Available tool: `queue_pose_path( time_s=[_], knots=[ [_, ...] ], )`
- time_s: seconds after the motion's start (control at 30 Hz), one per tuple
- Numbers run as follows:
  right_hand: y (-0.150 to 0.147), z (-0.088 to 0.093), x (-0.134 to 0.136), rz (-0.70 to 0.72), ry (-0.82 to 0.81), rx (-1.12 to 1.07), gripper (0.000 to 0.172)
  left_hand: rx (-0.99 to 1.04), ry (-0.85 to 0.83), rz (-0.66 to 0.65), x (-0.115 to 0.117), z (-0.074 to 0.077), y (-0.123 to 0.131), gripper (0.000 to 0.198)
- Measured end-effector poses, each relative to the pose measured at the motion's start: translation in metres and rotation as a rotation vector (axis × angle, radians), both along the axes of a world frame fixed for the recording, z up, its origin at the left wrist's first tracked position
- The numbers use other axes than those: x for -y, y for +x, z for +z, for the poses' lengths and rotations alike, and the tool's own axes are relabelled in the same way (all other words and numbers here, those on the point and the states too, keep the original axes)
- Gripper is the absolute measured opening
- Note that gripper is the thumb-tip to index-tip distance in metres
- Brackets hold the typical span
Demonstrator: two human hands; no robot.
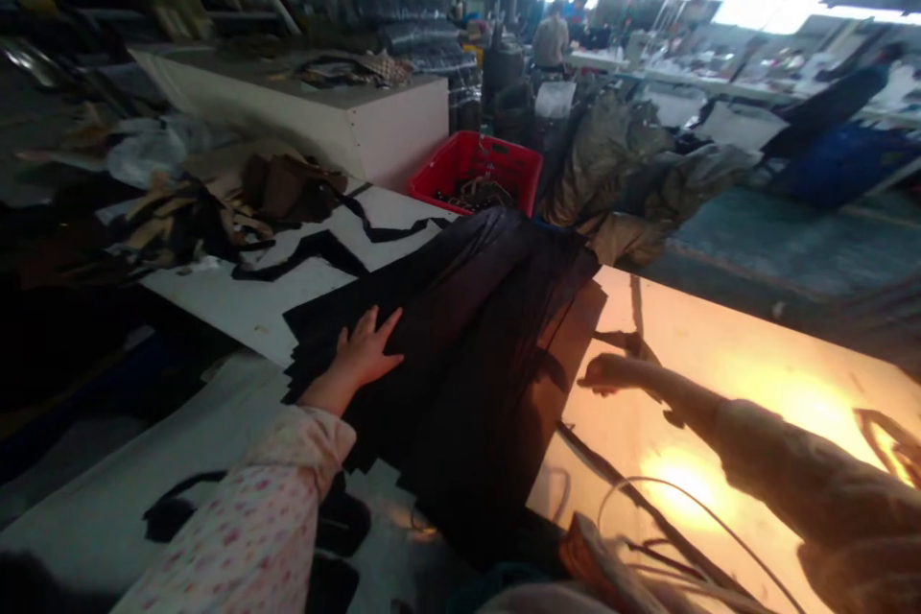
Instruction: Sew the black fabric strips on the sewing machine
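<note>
A pile of black fabric pieces, layered with stepped edges, lies draped across the white table. On its left part rests my left hand, palm down with the fingers spread, holding nothing. My right hand is just beyond the pile's right edge, over the brightly lit tabletop. Its fingers are curled together, and whatever may be in them is too small and blurred to name. A dark narrow strip lies beside and partly behind this hand.
Black offcuts and a heap of brown scraps lie on the left. A red crate stands beyond the table, next to a white box-like unit. A thin cable curves at front right. A person sits far back.
</note>
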State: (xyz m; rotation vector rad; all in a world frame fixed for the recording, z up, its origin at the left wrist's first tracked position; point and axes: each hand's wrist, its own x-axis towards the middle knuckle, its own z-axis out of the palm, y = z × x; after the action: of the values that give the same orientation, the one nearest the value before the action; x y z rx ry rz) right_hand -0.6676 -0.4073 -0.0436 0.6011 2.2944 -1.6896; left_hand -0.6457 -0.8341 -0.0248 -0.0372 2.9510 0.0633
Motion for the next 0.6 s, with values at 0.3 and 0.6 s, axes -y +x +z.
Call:
queue_pose_path(
  time_s=[0.3,0.6],
  knots=[
    [0.120,-0.039,0.029,0.478,0.221,0.135,0.013,-0.060,-0.051,0.016,-0.004,-0.002,0.006,0.074],
    [0.137,-0.013,0.037,0.922,0.275,0.030,0.026,-0.180,-0.026,0.055,-0.004,-0.001,0.026,0.067]
  ],
)
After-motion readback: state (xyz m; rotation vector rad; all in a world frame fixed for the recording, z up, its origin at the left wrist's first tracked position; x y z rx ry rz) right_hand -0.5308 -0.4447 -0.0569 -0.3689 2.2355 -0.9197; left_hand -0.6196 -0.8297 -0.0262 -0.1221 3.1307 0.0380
